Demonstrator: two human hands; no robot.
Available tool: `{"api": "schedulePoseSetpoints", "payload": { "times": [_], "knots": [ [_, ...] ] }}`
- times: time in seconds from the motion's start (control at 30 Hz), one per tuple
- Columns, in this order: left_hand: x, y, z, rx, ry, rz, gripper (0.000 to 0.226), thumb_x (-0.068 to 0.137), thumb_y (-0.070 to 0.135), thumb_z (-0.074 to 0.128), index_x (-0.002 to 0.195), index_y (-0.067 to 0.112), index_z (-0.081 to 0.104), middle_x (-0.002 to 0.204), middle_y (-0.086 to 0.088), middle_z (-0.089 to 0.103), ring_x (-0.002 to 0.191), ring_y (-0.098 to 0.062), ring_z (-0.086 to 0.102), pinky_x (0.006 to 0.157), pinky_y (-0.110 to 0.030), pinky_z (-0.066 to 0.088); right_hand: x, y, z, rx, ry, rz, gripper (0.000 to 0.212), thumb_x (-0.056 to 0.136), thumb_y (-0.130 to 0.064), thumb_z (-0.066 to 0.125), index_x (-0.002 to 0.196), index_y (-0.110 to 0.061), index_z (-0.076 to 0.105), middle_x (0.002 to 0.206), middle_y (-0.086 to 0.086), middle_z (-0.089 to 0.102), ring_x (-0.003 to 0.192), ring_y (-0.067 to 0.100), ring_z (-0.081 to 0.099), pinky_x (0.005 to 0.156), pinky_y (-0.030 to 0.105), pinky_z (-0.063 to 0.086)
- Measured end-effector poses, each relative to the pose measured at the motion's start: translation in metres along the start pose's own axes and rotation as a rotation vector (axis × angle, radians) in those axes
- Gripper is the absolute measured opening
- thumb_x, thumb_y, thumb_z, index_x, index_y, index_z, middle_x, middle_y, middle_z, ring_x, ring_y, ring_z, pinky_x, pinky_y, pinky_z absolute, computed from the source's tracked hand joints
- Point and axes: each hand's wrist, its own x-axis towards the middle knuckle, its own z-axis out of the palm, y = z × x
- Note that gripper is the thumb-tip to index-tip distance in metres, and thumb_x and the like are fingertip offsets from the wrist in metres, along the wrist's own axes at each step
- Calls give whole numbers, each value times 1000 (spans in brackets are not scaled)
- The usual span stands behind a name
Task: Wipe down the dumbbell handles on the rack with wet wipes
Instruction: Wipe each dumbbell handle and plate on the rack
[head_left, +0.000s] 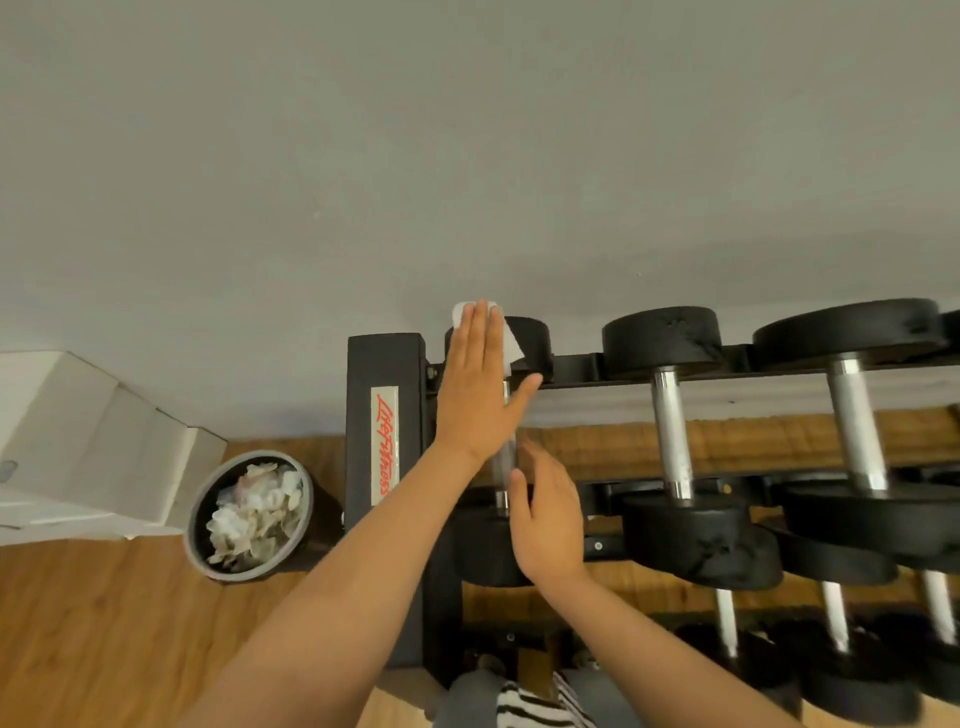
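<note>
Right hand (548, 519), fingers straight, grips nothing beside the smooth chrome dumbbell handle (503, 483). Left hand (478, 387), flat, presses a thin white wet wipe (511, 349) onto the round black dumbbell head (535, 338).

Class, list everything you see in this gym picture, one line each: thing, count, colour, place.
Rack: one, black with red lettering, against the wall.
Dumbbells: at least six, black heads, silver handles, on two rack tiers.
Wipe: one, white, on the leftmost top dumbbell's far head.
Bin: one, grey, on the floor left of the rack.
Crumpled wipes: many, whitish, in the bin.
Box: one, white, far left.
Floor: brown wood.
Wall: grey.
Striped cloth: one, black and white, bottom edge.
Left hand: flat on the wipe.
Right hand: open, by that dumbbell's handle.
</note>
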Motion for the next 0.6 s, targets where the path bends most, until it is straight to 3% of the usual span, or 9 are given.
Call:
{"api": "schedulePoseSetpoints", "payload": {
  "times": [0.13, 0.3, 0.43, 0.6],
  "knots": [
    [-31, 7, 9, -173, 39, -72, 94, 91, 67, 32, 156, 13, -9, 164, -4, -15, 151, -18, -16, 122, -37, -1, 1, -2, -3, 26, -14, 16, 51, 97, -49, 32, 136, -21, 50, 128, -7, 59, 119, 3, 52, 101, 30, 45],
    [7, -6, -10, -464, 10, -212, 95, 91, 59, 45, 155, 16, -11, 165, -1, -12, 151, -13, -11, 124, -36, 5, 2, 5, -5, 44, -66, 58, 44, 100, -38, 44, 142, -25, 44, 134, -18, 48, 125, -4, 41, 104, 22, 35],
    [-20, -4, 3, -608, 20, -207, 105, 86, 58, 57, 155, 26, -16, 164, 9, -16, 150, -8, -9, 122, -33, 5, 5, 12, -9, 105, -97, 119, 44, 101, -37, 44, 143, -27, 41, 139, -17, 47, 129, -1, 42, 106, 23, 36],
    [-7, -26, 6, -850, -53, -344, 108, 82, 31, 77, 157, 27, -1, 164, 3, 12, 143, 1, 12, 121, -32, 19, 6, 15, -8, 90, -116, 146, 39, 102, -31, 44, 141, -30, 43, 139, -16, 50, 129, 0, 44, 106, 23, 36]
  ]
}}
